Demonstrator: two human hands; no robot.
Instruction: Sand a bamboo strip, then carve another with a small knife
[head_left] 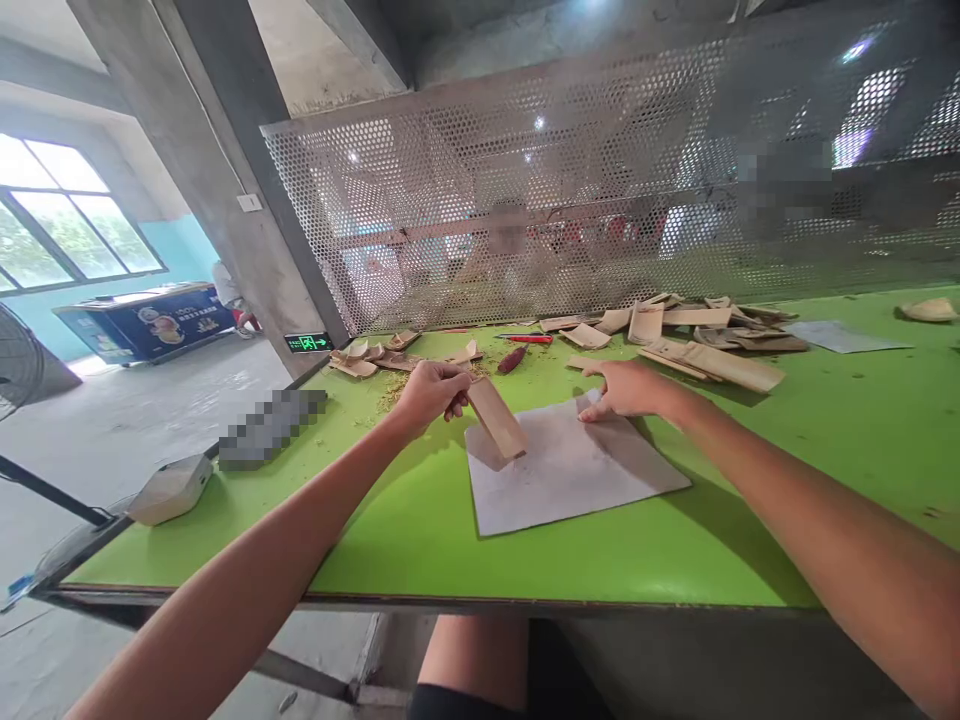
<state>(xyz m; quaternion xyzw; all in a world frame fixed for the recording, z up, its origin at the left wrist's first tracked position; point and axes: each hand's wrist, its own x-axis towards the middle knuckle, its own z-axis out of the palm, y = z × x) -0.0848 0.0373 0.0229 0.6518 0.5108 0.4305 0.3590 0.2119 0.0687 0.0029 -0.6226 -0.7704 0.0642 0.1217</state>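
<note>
Your L hand (431,392) pinches a tan strip (496,418) by its end, over the grey sheet (576,470); R fingers (598,404) spread, pressing the sheet. Weak pinch drops strip; light pressure lets sheet slide.

— Where does this view sit, and which way does it face?
— On your head, facing forward and down over the green worktable (420,545) toward the perforated metal screen (600,200).
— How near?
— Close: your left hand (429,395) and right hand (626,390) lie mid-frame.
</note>
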